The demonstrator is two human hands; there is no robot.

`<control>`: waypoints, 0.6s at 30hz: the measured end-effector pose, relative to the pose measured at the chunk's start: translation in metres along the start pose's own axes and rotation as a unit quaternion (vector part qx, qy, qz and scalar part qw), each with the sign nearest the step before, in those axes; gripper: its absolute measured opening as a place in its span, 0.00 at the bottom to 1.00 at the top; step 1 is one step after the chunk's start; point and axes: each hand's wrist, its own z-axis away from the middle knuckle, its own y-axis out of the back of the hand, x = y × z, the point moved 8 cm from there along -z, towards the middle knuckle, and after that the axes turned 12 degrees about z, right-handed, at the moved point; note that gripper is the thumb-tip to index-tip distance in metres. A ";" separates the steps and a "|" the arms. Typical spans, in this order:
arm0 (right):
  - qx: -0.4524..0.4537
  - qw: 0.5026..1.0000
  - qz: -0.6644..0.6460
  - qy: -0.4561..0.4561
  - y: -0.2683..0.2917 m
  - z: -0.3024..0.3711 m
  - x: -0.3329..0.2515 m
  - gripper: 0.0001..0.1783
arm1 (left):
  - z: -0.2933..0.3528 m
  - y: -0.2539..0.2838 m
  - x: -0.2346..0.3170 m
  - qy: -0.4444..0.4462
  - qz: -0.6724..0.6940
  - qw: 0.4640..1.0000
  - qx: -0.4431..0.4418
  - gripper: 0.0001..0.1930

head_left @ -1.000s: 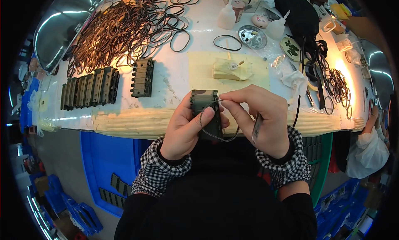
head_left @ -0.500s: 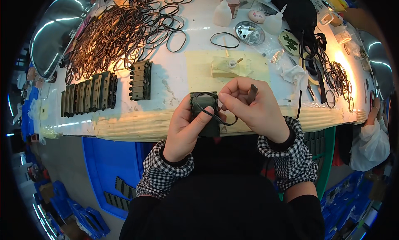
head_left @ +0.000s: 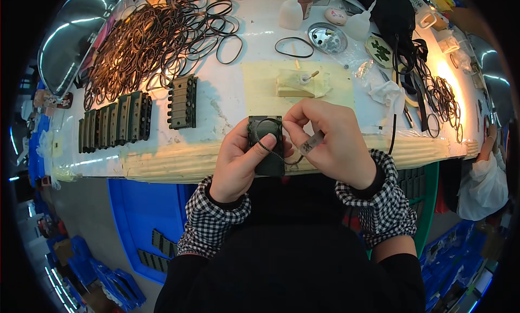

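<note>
Close to the table's front edge, my left hand (head_left: 234,164) is closed around a dark green block-like part (head_left: 271,165), its thumb lying on the upper face. A thin dark ribbed belt (head_left: 291,163) loops over that face, passes under the thumb and sags out at the right. My right hand (head_left: 341,142) has thumb and forefinger together at the part's upper right edge; whether they pinch the belt there is hidden. Across its curled fingers lies a small flat metal strip (head_left: 311,143), probably a tool, with dark marks.
Similar green parts (head_left: 116,120) stand in a row at left, with another group (head_left: 182,101) beside them. Behind lies a heap of dark rubber belts (head_left: 141,53). A small yellowish block (head_left: 295,87), a metal dish (head_left: 327,37) and white squeeze bottles (head_left: 291,14) are farther back. Below sits a blue bin (head_left: 146,204).
The metal strip in my right hand has swung from pointing upward to lying across the fingers, flat side showing. The belt loop has shifted slightly; my left hand keeps its hold.
</note>
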 end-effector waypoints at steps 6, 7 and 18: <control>-0.105 0.977 -0.139 -0.122 -0.010 -0.002 0.015 0.02 | 0.000 0.002 -0.005 0.015 0.019 1.000 0.001 0.14; -0.074 0.988 -0.087 -0.100 -0.011 0.001 0.015 0.02 | -0.001 0.002 -0.006 0.013 0.025 1.000 0.002 0.14; 0.050 0.983 -0.131 -0.117 -0.012 0.007 0.011 0.06 | 0.000 0.003 0.000 -0.050 0.038 0.996 0.068 0.14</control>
